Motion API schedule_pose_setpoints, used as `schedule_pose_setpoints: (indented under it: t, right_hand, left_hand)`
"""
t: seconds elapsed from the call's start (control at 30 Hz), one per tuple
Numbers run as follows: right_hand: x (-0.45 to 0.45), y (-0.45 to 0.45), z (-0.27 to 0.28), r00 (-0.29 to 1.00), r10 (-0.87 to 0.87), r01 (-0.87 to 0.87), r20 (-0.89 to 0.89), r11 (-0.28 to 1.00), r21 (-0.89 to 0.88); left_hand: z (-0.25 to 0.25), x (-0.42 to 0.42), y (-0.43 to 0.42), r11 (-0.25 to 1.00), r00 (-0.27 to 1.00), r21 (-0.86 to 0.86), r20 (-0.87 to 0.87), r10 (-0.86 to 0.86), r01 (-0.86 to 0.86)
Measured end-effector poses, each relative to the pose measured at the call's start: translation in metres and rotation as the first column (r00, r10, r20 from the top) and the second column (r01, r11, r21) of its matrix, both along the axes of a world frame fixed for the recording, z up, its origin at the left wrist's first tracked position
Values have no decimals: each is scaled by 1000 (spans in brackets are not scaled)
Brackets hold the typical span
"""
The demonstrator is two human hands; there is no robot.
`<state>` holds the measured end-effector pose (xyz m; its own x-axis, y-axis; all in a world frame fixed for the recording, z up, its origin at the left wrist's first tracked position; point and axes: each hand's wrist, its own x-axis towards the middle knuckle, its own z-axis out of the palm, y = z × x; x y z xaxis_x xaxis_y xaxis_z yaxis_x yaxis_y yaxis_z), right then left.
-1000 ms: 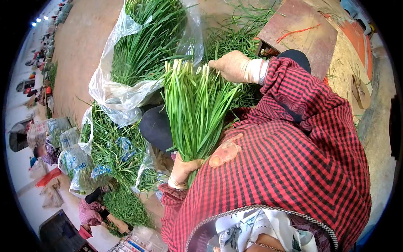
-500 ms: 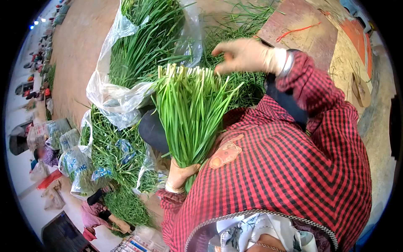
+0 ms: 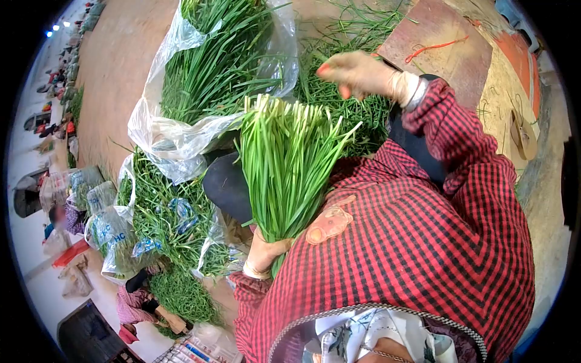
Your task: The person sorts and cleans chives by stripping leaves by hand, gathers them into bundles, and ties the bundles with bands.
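Observation:
A thick bunch of garlic chives (image 3: pixel 287 175) stands in front of me, pale cut ends up and spreading out at the top. My left hand (image 3: pixel 266 251), in a thin cream glove, is wrapped round its lower, leafy part against my checked smock. Above and to the right of the cut ends, my right hand (image 3: pixel 360 74) hangs in the air, apart from the bunch. It is gloved too, with orange-red fingertips. Its fingers are loosely bent and apart, and I see nothing in them. Loose chives (image 3: pixel 363 124) lie below that hand.
An open clear plastic bag (image 3: pixel 160 91) of chives is beyond the bunch. Another heap of loose greens (image 3: pixel 169 206) lies to the left. At upper right, a red string (image 3: pixel 436 48) rests on a board (image 3: pixel 454 66). A person in a checked top (image 3: pixel 130 302) is at lower left.
The bunch and my left hand appear shifted slightly right in view. My right hand has moved a little right, slightly away from the cut ends, and its fingers are less blurred.

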<state>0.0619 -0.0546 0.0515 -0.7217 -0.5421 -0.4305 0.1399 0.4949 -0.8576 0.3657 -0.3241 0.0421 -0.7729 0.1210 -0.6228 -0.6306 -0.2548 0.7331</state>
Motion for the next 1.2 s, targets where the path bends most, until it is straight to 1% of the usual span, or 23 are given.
schedule_pose_setpoints:
  t: [0.1,0.17,0.2,0.27,0.3,0.37,0.4,0.43,0.5,0.57,0.6,0.63,0.67,0.7,0.77,0.83,0.87,0.9,0.97,1.03,1.07,1.13,1.2]
  right_hand:
    - [35,-37,23,958,264,-249,116,959,-133]
    - [44,-58,-1,948,304,-313,-94,943,-114]
    - [44,-57,-3,947,306,-316,-97,942,-117]
    - [41,-56,-5,981,183,-193,-69,965,-178]
    - [37,-50,-16,981,118,-147,-157,970,-194]
    - [18,-31,-29,979,-1,-41,-203,978,-202]
    - [9,-20,-33,964,-16,3,-266,999,-52]
    - [0,-7,-32,943,-23,59,-331,993,98]
    - [-19,19,-33,879,-2,88,-476,983,158]
    - [-13,21,-30,907,-47,87,-420,993,76]
    - [-1,14,-20,752,136,-60,-646,989,138]
    - [12,3,-1,512,293,-178,-807,956,234]
    - [24,-7,23,567,439,-290,-697,898,329]
    - [34,-20,48,594,573,-406,-565,820,404]
    - [53,-43,-10,325,380,-272,-866,915,299]
    - [55,-65,3,565,634,-512,-528,771,378]
    - [58,-69,-13,609,508,-493,-609,844,211]
    - [60,-71,-21,607,510,-496,-609,842,211]
    - [63,-71,-33,749,365,-466,-554,883,-48]
    - [65,-71,-42,798,210,-439,-565,845,-305]
    - [66,-67,-44,772,139,-363,-620,897,-251]
    - [59,-60,-41,698,87,-219,-711,971,-95]
    - [38,-54,-48,739,-30,-37,-673,996,-85]
  left_hand:
    - [-3,-8,7,998,1000,-69,-16,0,-1]
    - [9,-17,12,989,999,-144,-22,-35,32]
    - [13,-18,14,979,997,-194,-38,-69,61]
    - [14,-15,12,973,996,-227,-57,-66,52]
    - [13,-12,8,973,997,-227,-59,-53,38]
    - [14,-6,-2,927,999,-375,-41,-35,17]
    - [16,-7,-5,866,994,-496,-40,-102,69]
    - [14,-4,-9,868,995,-493,-42,-93,60]
    - [4,0,-20,757,973,-637,-47,-225,144]
    - [7,-3,-17,715,968,-682,-37,-248,157]
    - [11,-8,-15,642,948,-745,-42,-315,181]
    - [16,-14,-13,561,922,-803,-41,-386,199]
    - [23,-21,-9,395,887,-893,10,-462,216]
    - [30,-28,-4,394,884,-893,9,-467,217]
    - [40,-39,8,274,870,-938,52,-490,211]
    - [44,-41,8,269,871,-940,55,-488,210]
    - [45,-40,7,233,867,-949,74,-492,213]
    - [46,-39,5,198,865,-956,93,-493,216]
    - [51,-37,2,170,852,-951,141,-504,258]
    - [45,-33,-2,256,869,-963,-51,-493,89]
    - [40,-32,-6,202,840,-977,-56,-539,64]
    - [41,-34,-7,220,837,-973,-62,-543,71]
    - [34,-33,-9,249,813,-968,-126,-569,24]
